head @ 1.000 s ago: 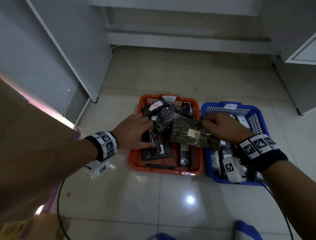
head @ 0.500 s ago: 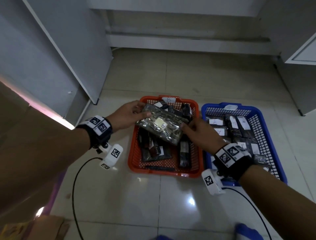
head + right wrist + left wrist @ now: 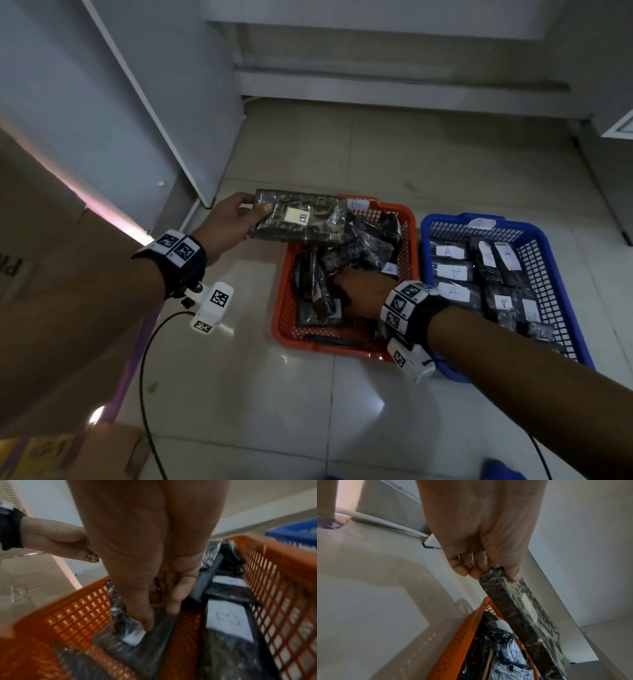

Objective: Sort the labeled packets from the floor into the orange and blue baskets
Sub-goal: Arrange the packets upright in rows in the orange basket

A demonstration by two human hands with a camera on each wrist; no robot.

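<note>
My left hand (image 3: pixel 236 219) grips the near short end of a dark wrapped packet labeled B (image 3: pixel 298 219), level above the far left corner of the orange basket (image 3: pixel 342 346). In the left wrist view the left hand (image 3: pixel 481 566) pinches the B packet (image 3: pixel 522 622) with the thumb on top. My right hand (image 3: pixel 359 291) reaches down among the dark packets in the orange basket. The right wrist view is blurred: right hand (image 3: pixel 160 619), thumb and a finger on the edge of a flat dark packet (image 3: pixel 145 642); whether they grip it is unclear. The blue basket (image 3: pixel 462 219) holds several A-labeled packets.
A white cabinet panel (image 3: pixel 154 120) stands at the left, a cardboard box (image 3: pixel 51 274) beside my left arm. A black cable (image 3: pixel 144 377) trails over the tiled floor. Another cabinet (image 3: pixel 609 102) stands at the far right, a wall step behind the baskets.
My right hand let go of the B packet and dropped into the orange basket. My left hand took the packet and carried it left and farther away.
</note>
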